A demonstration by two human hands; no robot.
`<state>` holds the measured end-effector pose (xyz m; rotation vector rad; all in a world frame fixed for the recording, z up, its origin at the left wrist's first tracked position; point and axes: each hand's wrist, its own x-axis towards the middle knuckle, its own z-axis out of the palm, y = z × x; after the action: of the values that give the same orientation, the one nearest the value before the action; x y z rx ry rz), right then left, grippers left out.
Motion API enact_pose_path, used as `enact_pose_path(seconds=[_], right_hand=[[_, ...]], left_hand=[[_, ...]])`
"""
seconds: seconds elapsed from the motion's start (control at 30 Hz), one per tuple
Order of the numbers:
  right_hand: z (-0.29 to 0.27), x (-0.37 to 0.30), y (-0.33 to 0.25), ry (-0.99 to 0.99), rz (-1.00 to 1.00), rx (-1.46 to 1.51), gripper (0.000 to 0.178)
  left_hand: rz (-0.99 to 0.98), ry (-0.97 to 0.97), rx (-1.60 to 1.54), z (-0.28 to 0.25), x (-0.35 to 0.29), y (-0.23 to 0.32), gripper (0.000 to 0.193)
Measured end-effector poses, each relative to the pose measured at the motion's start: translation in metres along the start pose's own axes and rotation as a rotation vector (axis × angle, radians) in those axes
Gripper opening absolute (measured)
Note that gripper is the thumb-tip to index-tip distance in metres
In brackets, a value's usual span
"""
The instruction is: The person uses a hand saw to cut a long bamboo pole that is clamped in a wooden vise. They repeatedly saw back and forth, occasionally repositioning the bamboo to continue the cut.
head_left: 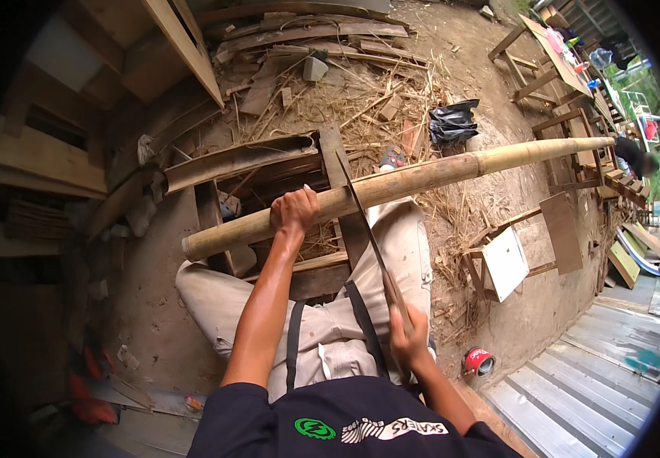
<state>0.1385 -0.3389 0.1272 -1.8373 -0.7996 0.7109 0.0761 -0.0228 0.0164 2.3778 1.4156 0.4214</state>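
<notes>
A long, thick bamboo pole (421, 175) lies slantwise in front of me, over a wooden frame (335, 156) between my legs, and runs away to the far right. My left hand (295, 210) is closed on the pole near its left, cut end. In my right hand (408, 336) is the handle of a hand saw (368, 229), held low by my right thigh. Its long, dark blade crosses the pole just right of my left hand, with the tip pointing away. The teeth are too small to make out.
Split bamboo (242, 160) lies beyond my left hand. Shavings, boards (314, 34) and a black plastic bag (453, 120) cover the ground ahead. To the right are a low stool with a white panel (505, 263), a red can (479, 361) and metal sheets (574, 374).
</notes>
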Motion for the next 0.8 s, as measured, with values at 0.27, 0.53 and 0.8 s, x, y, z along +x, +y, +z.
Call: enact_pose_path(seconds=[0.27, 0.53, 0.8], right_hand=[[0.044, 0.082, 0.01, 0.046, -0.03, 0.13, 0.023], [0.003, -0.007, -0.038, 0.091, -0.142, 0.055, 0.025], [0.046, 0.08, -0.005, 0.122, -0.008, 0.133, 0.029]], left_hand=[[0.192, 0.127, 0.065, 0.006, -0.019, -0.002, 0.048], [-0.126, -0.071, -0.014, -0.005, 0.022, 0.003, 0.053], [0.049, 0.026, 0.059, 0.003, -0.009, -0.003, 0.049]])
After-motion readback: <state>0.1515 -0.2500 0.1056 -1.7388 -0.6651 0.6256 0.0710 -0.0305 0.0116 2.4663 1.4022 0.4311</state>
